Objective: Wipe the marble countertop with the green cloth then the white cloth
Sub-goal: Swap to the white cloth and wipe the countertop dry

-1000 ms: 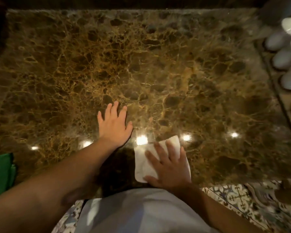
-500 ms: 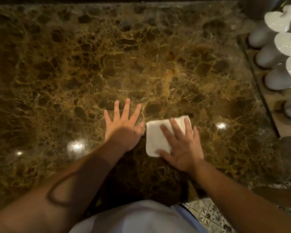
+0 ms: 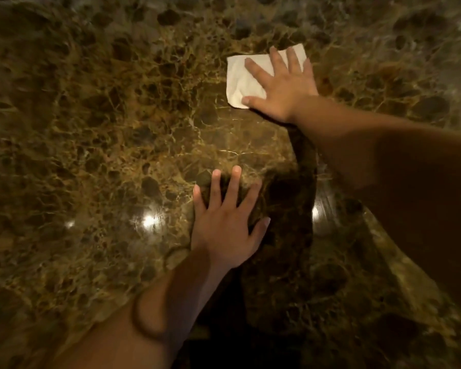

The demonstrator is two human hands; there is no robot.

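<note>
The bench (image 3: pixel 96 134) fills everything I can see: dark brown marble webbed with gold veins, polished enough to throw back bright spots of lamp light near my left wrist. The far and side parts of the view are blurred, so I cannot judge how clean the stone is there.

I take this to be the second step, the pass with the white cloth (image 3: pixel 244 81); the green cloth is nowhere in view. My right arm reaches well out over the marble, and my right hand (image 3: pixel 282 86) lies flat on the white cloth, fingers straight and spread, thumb pinning its near corner, pressing rather than clutching. My left hand (image 3: pixel 225 230) rests on the bare stone nearer my body, fingers also straight and apart, holding nothing; it looks like a brace for my weight.

Next, I reckon, comes a stroke across the marble under steady downward pressure, palm kept flat so the cloth does not bunch or slip out from under my fingers.

The white cloth itself is folded into a small rough rectangle, pale and a little creased, its left half showing, the rest under my hand, lying on the far part of the bench well apart from my left hand.
</note>
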